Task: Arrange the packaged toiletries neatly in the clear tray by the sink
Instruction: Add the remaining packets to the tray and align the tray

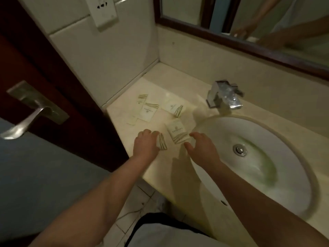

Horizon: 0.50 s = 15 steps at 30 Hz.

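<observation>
"On the desk (156, 82), left of the sink (267, 132): state the condition of both grips," says the senior inspector.

"The left grip (146, 145) is curled and appears to pinch a small striped packet (162, 142) by its near edge; blur prevents certainty. The right grip (201, 147) is spread, thumb and fingers apart, holding nothing. A larger packet (178, 133) lies flat just beyond its fingertips, between the two grips."

"And the remaining stock?"

"The other packets (148, 112) lie scattered farther off, beyond the left grip, two overlapping and one nearer the tap (224, 97). The clear tray cannot be made out in this view."

"Your assessment of handling?"

"In my judgement they are light, thin paper or card wrappers: they would slide easily on the polished stone and crease if squeezed. Lying flat, they offer little to get under. I recommend taking each by a short edge or corner, thumb beneath and fingers on top, or drawing it to the desk's front edge first."

"Risks?"

"The larger packet sits close to the sink rim off the right grip's side; a careless push could send it into the bowl."
</observation>
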{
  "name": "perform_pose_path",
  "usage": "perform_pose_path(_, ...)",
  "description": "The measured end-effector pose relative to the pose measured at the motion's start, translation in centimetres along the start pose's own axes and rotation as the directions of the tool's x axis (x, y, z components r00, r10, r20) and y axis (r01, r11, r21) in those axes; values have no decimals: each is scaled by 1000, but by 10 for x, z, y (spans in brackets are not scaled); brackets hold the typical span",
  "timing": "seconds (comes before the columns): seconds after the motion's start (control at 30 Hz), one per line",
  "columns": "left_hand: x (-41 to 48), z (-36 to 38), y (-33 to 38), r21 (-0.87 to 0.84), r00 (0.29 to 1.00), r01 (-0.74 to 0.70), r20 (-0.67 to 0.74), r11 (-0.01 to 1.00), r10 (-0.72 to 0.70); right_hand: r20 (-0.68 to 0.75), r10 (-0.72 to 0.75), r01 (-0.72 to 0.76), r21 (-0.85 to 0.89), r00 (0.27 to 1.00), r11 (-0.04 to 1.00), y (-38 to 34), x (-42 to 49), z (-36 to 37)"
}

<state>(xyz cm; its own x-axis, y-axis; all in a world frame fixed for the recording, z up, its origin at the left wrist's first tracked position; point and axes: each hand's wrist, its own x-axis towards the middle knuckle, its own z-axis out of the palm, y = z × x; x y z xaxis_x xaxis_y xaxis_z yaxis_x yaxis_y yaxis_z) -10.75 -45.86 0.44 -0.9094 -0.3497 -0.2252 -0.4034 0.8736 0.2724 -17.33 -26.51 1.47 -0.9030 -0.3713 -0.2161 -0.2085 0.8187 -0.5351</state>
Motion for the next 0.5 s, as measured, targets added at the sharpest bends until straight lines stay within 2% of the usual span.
perform_pose_path(0.1, 16, -2, -21, 50, 996, 25, 85, 998, -29, -28, 77, -77, 1, 997, 997, -24, 26, 14)
perform_pose_path(0.23, 33, -4, -32, -25, 981, -8, 191, 1000, 12, -83, 128, -133, -52, 988, 990, -38, 47, 27)
perform_pose_path(0.37, 46, -14, -41, -269, 953, -91, 257, 959, 163, -108, 153, -166, -123, 982, 978, -45, 59, 36)
perform_pose_path(0.43, 50, -22, -43, -340, 951, -92, 250, 936, 184, -100, 180, -193, -137, 979, 972, -44, 62, 39)
perform_pose_path(0.5, 55, -29, -43, -362, 953, -77, 247, 929, 175, -75, 241, -246, -72, 968, 967, -41, 63, 41)
